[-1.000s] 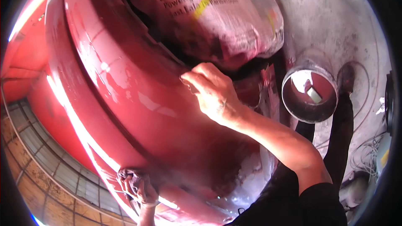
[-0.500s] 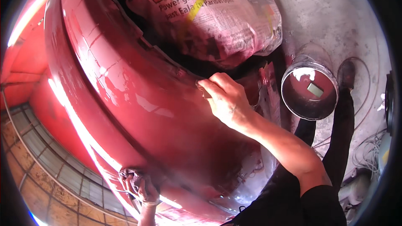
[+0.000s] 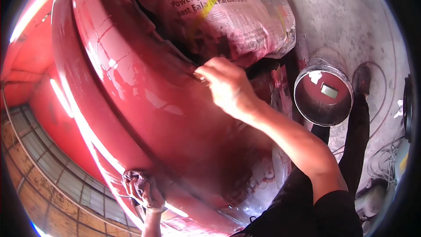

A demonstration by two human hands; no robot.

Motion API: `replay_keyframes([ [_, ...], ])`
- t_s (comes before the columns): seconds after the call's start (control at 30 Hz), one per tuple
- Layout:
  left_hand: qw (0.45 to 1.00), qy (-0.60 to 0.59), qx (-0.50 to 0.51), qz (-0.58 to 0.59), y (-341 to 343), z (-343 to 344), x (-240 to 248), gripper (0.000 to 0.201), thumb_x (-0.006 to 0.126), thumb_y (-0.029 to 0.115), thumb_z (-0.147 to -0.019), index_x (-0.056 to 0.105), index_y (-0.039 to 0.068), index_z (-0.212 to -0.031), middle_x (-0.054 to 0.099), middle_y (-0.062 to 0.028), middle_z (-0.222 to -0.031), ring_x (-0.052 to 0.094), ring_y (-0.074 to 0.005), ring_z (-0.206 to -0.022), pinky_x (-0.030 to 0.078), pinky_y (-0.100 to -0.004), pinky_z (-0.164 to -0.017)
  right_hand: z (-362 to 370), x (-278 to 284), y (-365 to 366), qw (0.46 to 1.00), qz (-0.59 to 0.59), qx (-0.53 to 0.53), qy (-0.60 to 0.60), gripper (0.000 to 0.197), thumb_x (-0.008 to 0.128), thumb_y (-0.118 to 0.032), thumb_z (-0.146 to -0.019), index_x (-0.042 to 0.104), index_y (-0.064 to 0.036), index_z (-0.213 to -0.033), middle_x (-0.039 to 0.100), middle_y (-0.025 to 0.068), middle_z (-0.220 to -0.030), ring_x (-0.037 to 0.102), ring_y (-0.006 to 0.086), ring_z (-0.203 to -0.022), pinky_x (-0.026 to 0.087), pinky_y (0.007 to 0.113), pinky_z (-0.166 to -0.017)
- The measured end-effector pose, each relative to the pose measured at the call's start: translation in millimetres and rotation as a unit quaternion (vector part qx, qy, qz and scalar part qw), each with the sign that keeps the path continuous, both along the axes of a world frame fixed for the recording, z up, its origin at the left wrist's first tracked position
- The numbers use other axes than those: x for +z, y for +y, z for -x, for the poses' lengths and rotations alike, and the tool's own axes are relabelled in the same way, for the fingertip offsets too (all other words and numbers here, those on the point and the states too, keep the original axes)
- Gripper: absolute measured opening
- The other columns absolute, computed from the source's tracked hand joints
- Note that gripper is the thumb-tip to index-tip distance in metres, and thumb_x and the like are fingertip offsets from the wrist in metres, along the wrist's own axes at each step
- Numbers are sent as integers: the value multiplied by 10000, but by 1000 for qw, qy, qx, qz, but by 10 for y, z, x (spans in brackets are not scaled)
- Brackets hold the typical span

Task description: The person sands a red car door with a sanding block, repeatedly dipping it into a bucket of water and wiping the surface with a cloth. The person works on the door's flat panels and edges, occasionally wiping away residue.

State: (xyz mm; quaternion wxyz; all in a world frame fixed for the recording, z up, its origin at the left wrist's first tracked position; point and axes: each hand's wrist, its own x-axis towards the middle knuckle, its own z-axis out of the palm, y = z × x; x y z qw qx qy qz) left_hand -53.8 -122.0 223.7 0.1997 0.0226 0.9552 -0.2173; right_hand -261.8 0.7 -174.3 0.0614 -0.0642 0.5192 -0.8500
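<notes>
A red car body panel (image 3: 188, 127), wet and shiny with pale worn patches, curves around a wheel opening. Along the rim of that opening, my right hand (image 3: 230, 90) presses a small folded brown sheet (image 3: 201, 77), which looks like sandpaper, pinched in its fingers. Most of the sheet is hidden by the fingers. Lower left, my left hand (image 3: 152, 196) is closed around a crumpled dark rag (image 3: 136, 180), resting on the panel beside a bright streak of reflected light. Newspaper (image 3: 245, 26), stained pink, covers the wheel.
To the right stands a dark bucket (image 3: 324, 116) of reddish water, with a pale green block (image 3: 329, 91) in it. My shoe (image 3: 362, 77) is beside the bucket. A thin hose (image 3: 387, 92) and coiled wires (image 3: 385, 160) lie on the concrete floor (image 3: 337, 8).
My right hand has slid up and left along the wheel-opening rim with the sheet. The left hand and its rag stay in nearly the same place. The view has shifted slightly.
</notes>
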Motion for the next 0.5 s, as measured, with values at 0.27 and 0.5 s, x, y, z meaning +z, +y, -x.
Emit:
replay_keyframes([
  [0.27,997,68,-38,-7,-5,34,-103,537,585,-106,-961,491,88,-1452,415,-308,-1481,496,-488,-1332,583,-516,-1004,851,-27,164,975,98,199,8,162,742,-74,-963,707,-12,-1108,744,99,-960,743,179,-957,589,327,-851],
  [0.5,998,42,-35,13,-172,-319,85,526,591,-118,-938,490,41,-1429,435,-294,-1471,512,-445,-1320,597,-488,-953,1212,-40,23,975,27,193,111,191,733,-102,-939,571,-10,-896,658,121,-748,677,281,-712,510,411,-652],
])
